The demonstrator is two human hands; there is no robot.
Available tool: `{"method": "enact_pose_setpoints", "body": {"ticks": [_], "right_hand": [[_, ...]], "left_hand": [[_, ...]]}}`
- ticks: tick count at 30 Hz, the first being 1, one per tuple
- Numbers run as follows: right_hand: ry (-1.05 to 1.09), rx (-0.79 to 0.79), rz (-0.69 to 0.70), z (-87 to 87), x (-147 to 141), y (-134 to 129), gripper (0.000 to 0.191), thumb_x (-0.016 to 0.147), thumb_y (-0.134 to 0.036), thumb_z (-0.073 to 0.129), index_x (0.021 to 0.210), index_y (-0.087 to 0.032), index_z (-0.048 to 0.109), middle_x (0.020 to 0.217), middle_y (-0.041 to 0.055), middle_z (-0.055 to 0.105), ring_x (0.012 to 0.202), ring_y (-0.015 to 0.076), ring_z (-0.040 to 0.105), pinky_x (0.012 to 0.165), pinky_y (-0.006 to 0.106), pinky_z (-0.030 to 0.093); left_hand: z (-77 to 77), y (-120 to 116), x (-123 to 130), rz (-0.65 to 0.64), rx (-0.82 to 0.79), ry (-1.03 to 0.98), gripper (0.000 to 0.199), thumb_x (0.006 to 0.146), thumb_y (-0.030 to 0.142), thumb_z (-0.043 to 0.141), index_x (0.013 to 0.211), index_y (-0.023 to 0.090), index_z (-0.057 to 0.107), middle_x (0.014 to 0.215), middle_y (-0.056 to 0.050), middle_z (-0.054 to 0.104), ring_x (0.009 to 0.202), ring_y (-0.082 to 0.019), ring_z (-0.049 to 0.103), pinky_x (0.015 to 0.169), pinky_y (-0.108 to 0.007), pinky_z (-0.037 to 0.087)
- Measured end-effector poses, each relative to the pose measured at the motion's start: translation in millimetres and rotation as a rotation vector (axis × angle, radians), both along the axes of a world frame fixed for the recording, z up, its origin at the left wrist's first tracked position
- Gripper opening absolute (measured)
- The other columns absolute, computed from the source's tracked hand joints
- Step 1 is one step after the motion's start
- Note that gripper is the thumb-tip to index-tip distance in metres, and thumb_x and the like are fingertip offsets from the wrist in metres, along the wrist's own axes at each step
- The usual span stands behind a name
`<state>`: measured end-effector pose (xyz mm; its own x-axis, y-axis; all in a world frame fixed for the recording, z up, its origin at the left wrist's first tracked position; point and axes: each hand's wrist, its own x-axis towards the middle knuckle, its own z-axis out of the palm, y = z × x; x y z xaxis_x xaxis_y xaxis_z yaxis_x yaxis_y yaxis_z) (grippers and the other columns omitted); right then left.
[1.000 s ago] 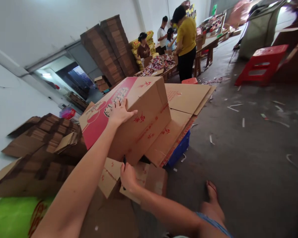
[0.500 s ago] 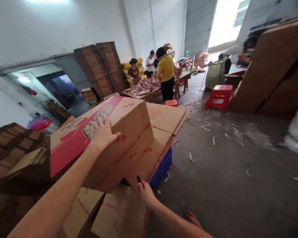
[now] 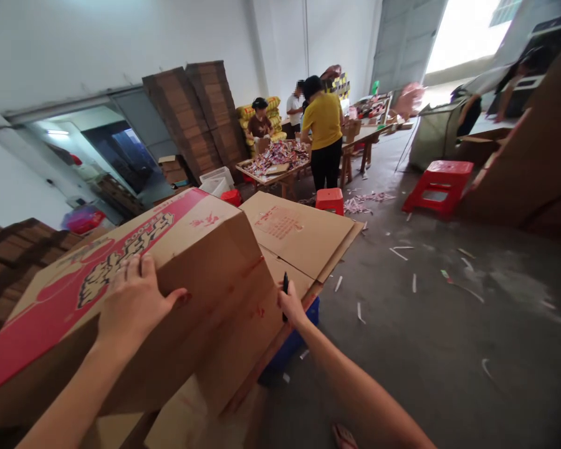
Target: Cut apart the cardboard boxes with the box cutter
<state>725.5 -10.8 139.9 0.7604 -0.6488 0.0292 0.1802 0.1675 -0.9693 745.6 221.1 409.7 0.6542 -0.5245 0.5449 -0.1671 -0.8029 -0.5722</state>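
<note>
A large cardboard box (image 3: pixel 206 268) with a pink printed band on top lies tilted before me. My left hand (image 3: pixel 133 296) rests on its top near the edge, fingers spread and flat, thumb over the near side. My right hand (image 3: pixel 292 304) is closed round a slim black pen (image 3: pixel 285 284), upright beside the box's right corner. Which end of the pen points down is hard to make out. Under the box lie flattened cardboard sheets (image 3: pixel 303 234) with red print, above a blue crate (image 3: pixel 285 349).
Brown cartons (image 3: pixel 28 268) are stacked at the left, with taller stacks (image 3: pixel 196 112) behind. A person in a yellow top (image 3: pixel 324 121) stands at a table heaped with small packets (image 3: pixel 275 159). Red stools (image 3: pixel 439 184) and paper strips (image 3: pixel 414 282) are on the floor.
The box has shifted left and nearer, with my left hand on it. My right hand has risen with the pen, which now stands more upright. The view has turned slightly.
</note>
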Motion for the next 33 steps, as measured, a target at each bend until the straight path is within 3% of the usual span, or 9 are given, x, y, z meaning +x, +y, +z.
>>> {"method": "enact_pose_setpoints", "body": {"ticks": [3,5,12,17,22,33], "right_hand": [[-0.115,-0.118,-0.135,26.6,33,-30,0.031,0.078,-0.030,0.048,0.103,-0.015,0.058,0.089,0.0060,0.061,0.080,0.0176,0.058,0.076,0.031,0.048],[-0.200,-0.233,-0.171,36.2,50,-37,0.032,0.080,-0.027,0.046,0.106,-0.015,0.060,0.102,0.0094,0.061,0.097,0.0195,0.056,0.091,0.034,0.044],[-0.230,-0.296,-0.141,31.4,66,-35,0.041,0.083,-0.017,0.041,0.120,-0.018,0.058,0.119,0.0092,0.057,0.112,0.0182,0.052,0.102,0.033,0.038],[-0.176,-0.317,-0.087,27.9,63,-41,0.044,0.081,-0.014,0.043,0.122,-0.019,0.057,0.116,0.0088,0.057,0.109,0.0182,0.054,0.099,0.031,0.040],[-0.185,-0.317,-0.124,21.1,73,-47,0.031,0.082,-0.018,0.043,0.110,-0.014,0.058,0.109,0.0114,0.058,0.104,0.0202,0.053,0.095,0.033,0.041],[-0.176,-0.258,-0.028,24.1,92,-64,0.023,0.070,-0.019,0.047,0.092,-0.017,0.054,0.083,0.0030,0.057,0.072,0.0149,0.051,0.069,0.027,0.042]], "left_hand": [[-5.6,-21,9,0.013,-0.019,-0.008,0.091,0.072,0.064,0.057,0.133,-0.001,0.035,0.131,-0.026,0.046,0.119,-0.039,0.046,0.101,-0.044,0.039],[-8.8,-32,13,0.012,-0.047,-0.015,0.091,0.074,0.068,0.048,0.134,0.001,0.034,0.132,-0.026,0.046,0.123,-0.039,0.043,0.103,-0.045,0.038],[-14.0,-64,20,0.031,-0.163,-0.005,0.088,0.078,0.071,0.033,0.135,0.004,0.036,0.129,-0.024,0.050,0.120,-0.039,0.047,0.101,-0.048,0.040],[-16.3,-72,23,0.067,-0.191,0.000,0.084,0.080,0.069,0.032,0.137,0.007,0.035,0.131,-0.023,0.049,0.117,-0.040,0.049,0.096,-0.050,0.043],[-17.7,-70,27,0.039,-0.153,-0.017,0.083,0.081,0.067,0.033,0.135,0.004,0.035,0.131,-0.023,0.049,0.118,-0.039,0.049,0.098,-0.047,0.041],[-18.4,-66,27,0.088,-0.173,-0.024,0.082,0.080,0.069,0.034,0.132,0.006,0.039,0.126,-0.022,0.052,0.113,-0.038,0.052,0.091,-0.048,0.046]]}}
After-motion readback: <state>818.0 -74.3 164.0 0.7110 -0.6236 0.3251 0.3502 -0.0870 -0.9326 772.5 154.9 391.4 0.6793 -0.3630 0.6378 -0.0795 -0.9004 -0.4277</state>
